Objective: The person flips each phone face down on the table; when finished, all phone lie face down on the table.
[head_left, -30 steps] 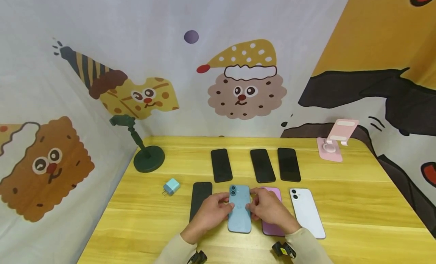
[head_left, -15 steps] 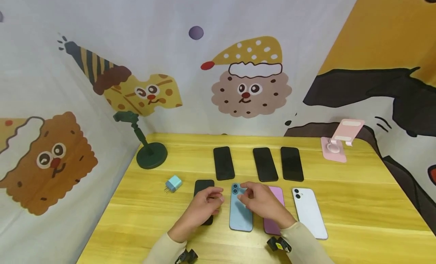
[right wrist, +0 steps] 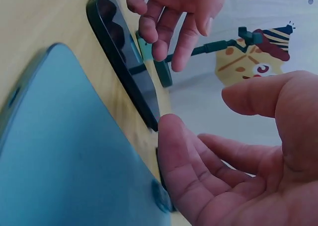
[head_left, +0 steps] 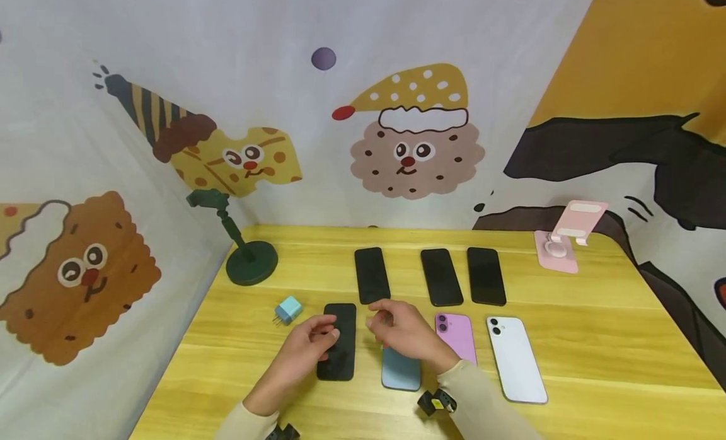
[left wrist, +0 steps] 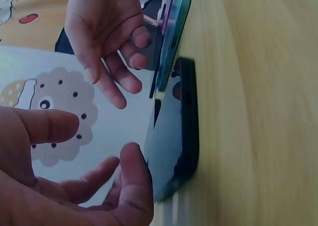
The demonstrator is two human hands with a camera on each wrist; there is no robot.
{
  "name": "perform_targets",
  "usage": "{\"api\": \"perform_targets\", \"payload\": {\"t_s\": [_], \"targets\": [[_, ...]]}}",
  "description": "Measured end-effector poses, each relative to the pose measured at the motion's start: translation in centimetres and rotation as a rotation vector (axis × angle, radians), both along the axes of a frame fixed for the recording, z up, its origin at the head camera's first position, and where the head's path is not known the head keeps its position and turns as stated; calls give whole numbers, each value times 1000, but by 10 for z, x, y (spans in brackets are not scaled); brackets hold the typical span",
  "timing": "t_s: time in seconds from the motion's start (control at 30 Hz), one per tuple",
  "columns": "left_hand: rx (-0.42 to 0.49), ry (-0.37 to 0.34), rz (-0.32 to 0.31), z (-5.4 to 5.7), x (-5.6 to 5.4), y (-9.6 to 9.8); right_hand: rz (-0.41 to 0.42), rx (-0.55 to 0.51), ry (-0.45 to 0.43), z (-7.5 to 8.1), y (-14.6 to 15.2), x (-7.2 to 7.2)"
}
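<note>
My left hand hovers at the left side of a black phone lying screen up, its fingers loosely bent and holding nothing. My right hand is over the upper part of a light blue phone, hiding its cameras in the head view. Thumb and fingers of the right hand are apart with nothing between them in the right wrist view. That view also shows the back of the blue phone up close. From the left wrist, the black phone shows flat on the table beyond the left fingertips.
A pink-purple phone and a white phone lie to the right, backs up. Three black phones form a back row, one of them the left phone. A blue charger plug, green stand and pink stand surround them.
Both hands have let go of the blue phone and moved left. The left hand is now over the black phone's edge, and the right hand has crossed above the blue phone.
</note>
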State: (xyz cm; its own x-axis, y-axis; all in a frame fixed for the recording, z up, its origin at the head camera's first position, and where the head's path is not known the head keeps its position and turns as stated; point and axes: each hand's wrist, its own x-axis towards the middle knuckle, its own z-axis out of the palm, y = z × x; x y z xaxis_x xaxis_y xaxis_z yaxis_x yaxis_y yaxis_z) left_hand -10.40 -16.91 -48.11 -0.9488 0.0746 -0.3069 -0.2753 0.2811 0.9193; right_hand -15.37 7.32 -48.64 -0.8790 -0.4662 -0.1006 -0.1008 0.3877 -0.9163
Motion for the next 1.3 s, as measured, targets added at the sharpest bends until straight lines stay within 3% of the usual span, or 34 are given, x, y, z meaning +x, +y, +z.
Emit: {"api": "perform_targets", "payload": {"t_s": [0.13, 0.33, 0.57, 0.7, 0.9, 1.3], "targets": [[0, 13, 39, -1, -2, -11, -19, -62, -71, -4, -11, -2], [1, 35, 22, 0, -9, -23, -63, -109, -147, -7, -22, -2], [102, -96, -46, -1, -11, -35, -74, -129, -224, -7, -32, 3], [146, -128, -62, -5, -7, -36, -77, -164, -255, -8, -32, 9], [191, -142, -72, -7, -7, -42, -71, -219, -265, -12, -34, 13], [268, -117, -80, -7, -20, -46, -94, -252, -247, -15, -34, 9]]}}
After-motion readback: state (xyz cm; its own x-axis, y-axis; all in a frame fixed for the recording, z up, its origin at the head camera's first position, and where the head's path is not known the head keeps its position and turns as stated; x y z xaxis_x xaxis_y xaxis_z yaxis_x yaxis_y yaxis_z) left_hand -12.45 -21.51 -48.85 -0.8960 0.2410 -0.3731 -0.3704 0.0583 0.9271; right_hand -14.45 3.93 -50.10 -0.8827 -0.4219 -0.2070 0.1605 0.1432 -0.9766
